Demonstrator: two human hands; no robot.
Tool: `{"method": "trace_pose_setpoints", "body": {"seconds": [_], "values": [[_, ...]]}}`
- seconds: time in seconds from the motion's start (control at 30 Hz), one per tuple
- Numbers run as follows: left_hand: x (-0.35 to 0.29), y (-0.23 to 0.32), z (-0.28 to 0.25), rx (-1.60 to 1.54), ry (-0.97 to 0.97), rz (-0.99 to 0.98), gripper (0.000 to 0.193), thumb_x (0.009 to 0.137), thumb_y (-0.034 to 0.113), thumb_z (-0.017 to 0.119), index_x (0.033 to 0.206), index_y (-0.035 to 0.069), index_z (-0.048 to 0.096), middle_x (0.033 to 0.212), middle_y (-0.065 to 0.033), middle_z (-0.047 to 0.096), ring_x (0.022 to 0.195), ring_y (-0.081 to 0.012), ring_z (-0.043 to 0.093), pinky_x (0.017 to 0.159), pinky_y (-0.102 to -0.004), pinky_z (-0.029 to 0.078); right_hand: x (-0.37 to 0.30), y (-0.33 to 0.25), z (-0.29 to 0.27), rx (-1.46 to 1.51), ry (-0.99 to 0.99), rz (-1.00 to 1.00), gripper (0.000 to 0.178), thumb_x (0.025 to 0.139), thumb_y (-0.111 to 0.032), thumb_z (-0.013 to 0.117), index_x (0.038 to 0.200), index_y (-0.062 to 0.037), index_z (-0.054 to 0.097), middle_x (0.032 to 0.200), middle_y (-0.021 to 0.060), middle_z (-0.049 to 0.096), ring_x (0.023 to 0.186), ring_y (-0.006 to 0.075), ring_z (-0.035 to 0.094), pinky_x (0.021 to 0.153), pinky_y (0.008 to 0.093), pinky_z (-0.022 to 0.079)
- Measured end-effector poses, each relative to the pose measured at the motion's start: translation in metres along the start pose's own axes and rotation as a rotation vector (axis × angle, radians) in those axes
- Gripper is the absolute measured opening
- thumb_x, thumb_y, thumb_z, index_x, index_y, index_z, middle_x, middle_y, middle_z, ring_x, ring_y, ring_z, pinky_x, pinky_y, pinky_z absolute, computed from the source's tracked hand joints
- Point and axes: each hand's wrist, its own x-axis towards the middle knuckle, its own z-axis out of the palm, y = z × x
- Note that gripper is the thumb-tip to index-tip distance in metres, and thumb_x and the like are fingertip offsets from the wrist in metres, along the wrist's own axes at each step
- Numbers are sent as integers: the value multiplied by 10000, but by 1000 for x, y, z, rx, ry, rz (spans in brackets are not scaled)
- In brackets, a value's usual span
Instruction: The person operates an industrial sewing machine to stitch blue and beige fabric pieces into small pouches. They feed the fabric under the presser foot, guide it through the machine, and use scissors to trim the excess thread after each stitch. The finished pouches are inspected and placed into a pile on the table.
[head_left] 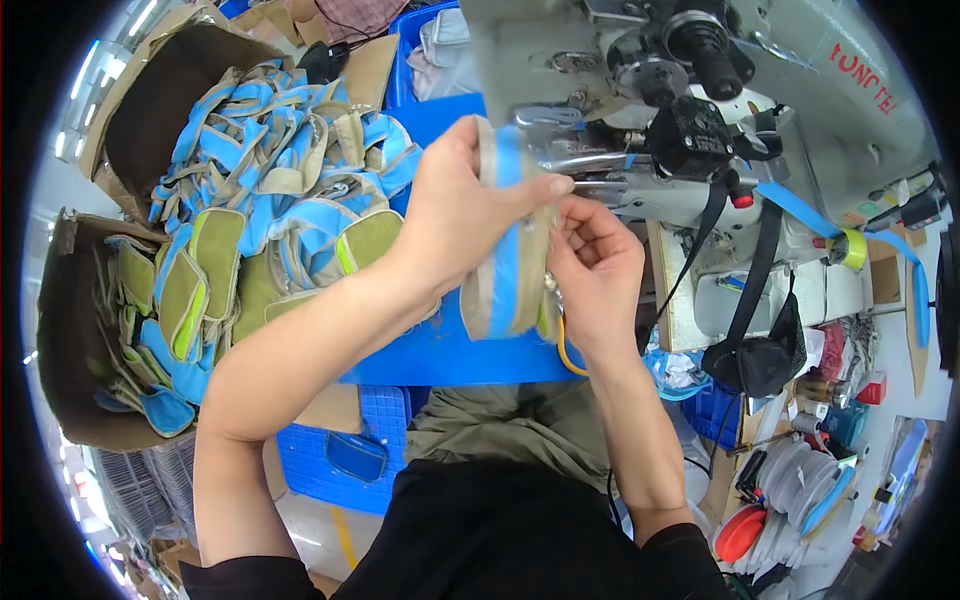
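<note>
A curved beige fabric piece with a blue band is held up over the blue tabletop, partly smeared by motion. My left hand is closed on its upper part, thumb stretched across the front. Thumb and fingers of my right hand pinch the piece's right edge, close to my left thumb; the exact spot between the fingertips is hidden. A sewing machine stands just beyond and right of both hands, its metal parts almost touching the fabric. Below the right hand a yellow loop shows at the table.
Left of my arm, a cardboard box holds green and blue fabric pieces. Behind it lies a heap of beige-and-blue strips. Blue tape and black straps hang at the machine's right. White spools stand at lower right.
</note>
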Motion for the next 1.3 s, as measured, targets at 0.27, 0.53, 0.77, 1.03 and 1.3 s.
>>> {"method": "trace_pose_setpoints", "body": {"seconds": [0.27, 0.53, 0.77, 1.03, 1.3], "values": [[-26, 6, -25, -316, -116, -339, 289, 923, 138, 763, 1158, 27, 637, 1005, -67, 737, 851, -137, 721, 749, -293, 597, -10, -2, -12, -44, -109, 60, 250, 895, 23, 700, 1143, 51, 682, 867, 10, 694, 723, 23, 611, 640, 184, 491], [-29, 5, -14, -269, -106, -318, 288, 892, 103, 787, 1133, 42, 642, 972, -54, 736, 829, -124, 721, 735, -292, 603, -28, -3, -14, 18, -93, 81, 240, 926, 5, 691, 1161, 54, 677, 878, 14, 702, 741, 20, 621, 640, 181, 492], [-26, 7, -7, -228, -55, -309, 279, 867, 63, 784, 1110, 39, 648, 944, -54, 729, 790, -122, 709, 681, -296, 590, -39, -10, -11, 76, -83, 100, 223, 966, 31, 627, 1185, 53, 664, 925, 34, 719, 809, 39, 662, 685, 178, 507], [-3, 9, -10, -92, -48, -241, 316, 853, 95, 807, 1108, 38, 629, 949, -57, 710, 803, -130, 702, 699, -300, 586, -31, -8, -12, 109, -75, 94, 221, 961, 36, 630, 1178, 57, 667, 912, 25, 713, 787, 29, 631, 675, 185, 492], [-54, 21, -16, -250, -122, -355, 295, 950, 156, 723, 1193, 29, 614, 1050, -74, 713, 902, -142, 712, 771, -306, 596, -42, -13, -17, 26, -110, 98, 260, 920, -45, 728, 1162, 35, 677, 921, 35, 708, 797, 53, 621, 704, 214, 500]]}}
